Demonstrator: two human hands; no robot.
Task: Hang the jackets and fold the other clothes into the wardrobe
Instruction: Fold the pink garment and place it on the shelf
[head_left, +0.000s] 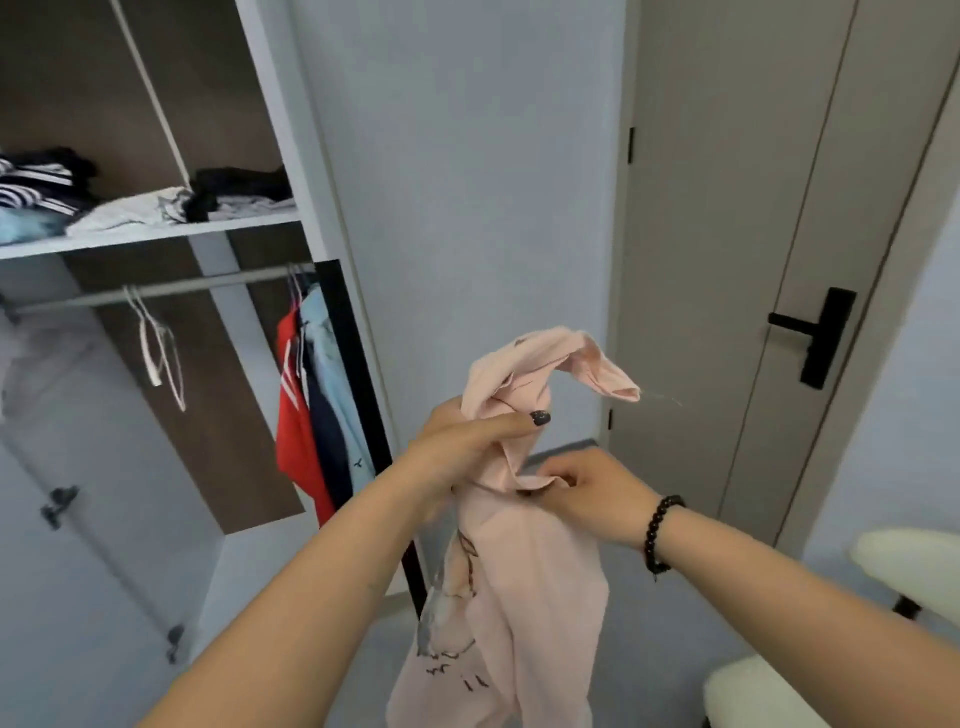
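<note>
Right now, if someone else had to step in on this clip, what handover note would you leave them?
Left hand: grips the pink garment near its top, held up in the air.
Right hand: pinches a fold of the same garment just below.
Wardrobe: folded clothes lie on the shelf; a red, a navy and a light blue garment hang at the right end of the rail; empty hangers hang further left.
Done: some items folded, some hung.
Left: the pink garment is not yet put away.

Home bedroom: open wardrobe (156, 234), hanging clothes (317, 405), door (727, 260).
</note>
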